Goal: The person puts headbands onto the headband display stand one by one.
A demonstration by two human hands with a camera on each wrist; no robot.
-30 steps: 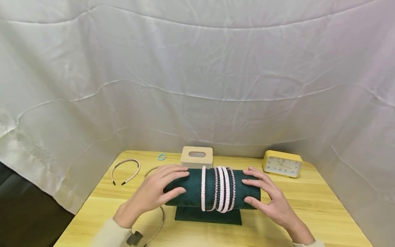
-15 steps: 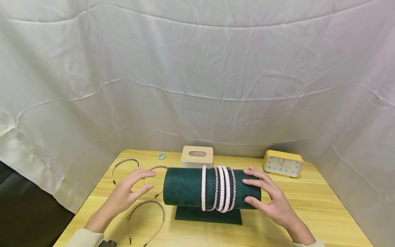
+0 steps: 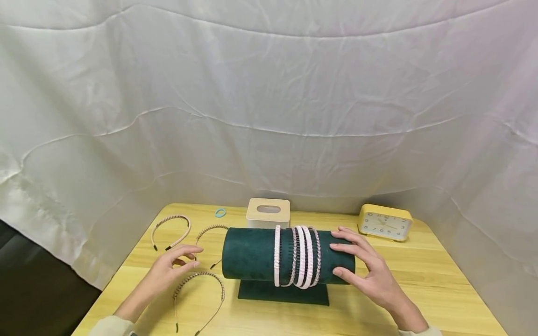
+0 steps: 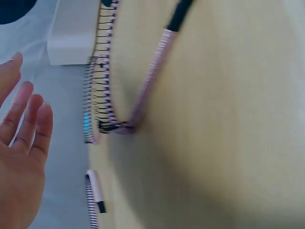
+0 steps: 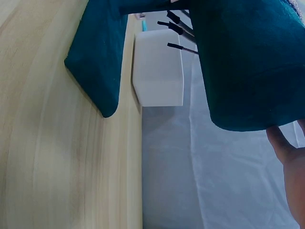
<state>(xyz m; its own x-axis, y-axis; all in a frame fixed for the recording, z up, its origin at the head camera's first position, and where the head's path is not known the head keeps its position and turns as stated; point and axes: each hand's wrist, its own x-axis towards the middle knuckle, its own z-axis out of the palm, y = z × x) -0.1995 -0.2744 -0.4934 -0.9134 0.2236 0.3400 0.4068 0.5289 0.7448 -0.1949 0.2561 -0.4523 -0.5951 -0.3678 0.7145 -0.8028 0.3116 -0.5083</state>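
Observation:
A dark green padded roll on a stand (image 3: 248, 252) carries several pink and white headbands (image 3: 308, 256) around its middle and right part. My right hand (image 3: 370, 268) rests its fingertips on the roll's right end, and the right wrist view catches part of that hand (image 5: 290, 162) at the end's edge. My left hand (image 3: 166, 275), fingers loosely bent and holding nothing, hovers left of the roll. Near it lie a braided headband (image 3: 199, 274) in front and another headband (image 3: 210, 227) partly hidden behind the roll. In the left wrist view the hand (image 4: 21, 171) is apart from the headbands.
A third headband (image 3: 170, 218) lies at the table's far left, with a small blue ring (image 3: 220, 213) to its right. Behind the roll stands a tissue box (image 3: 256, 215). A yellow alarm clock (image 3: 384, 224) is at the back right. Grey curtains (image 3: 294, 93) enclose the wooden table (image 3: 403, 266).
My left hand has left the roll's left end and moved left, then sunk slightly. The front headband has come into full view. My right hand has stayed on the roll.

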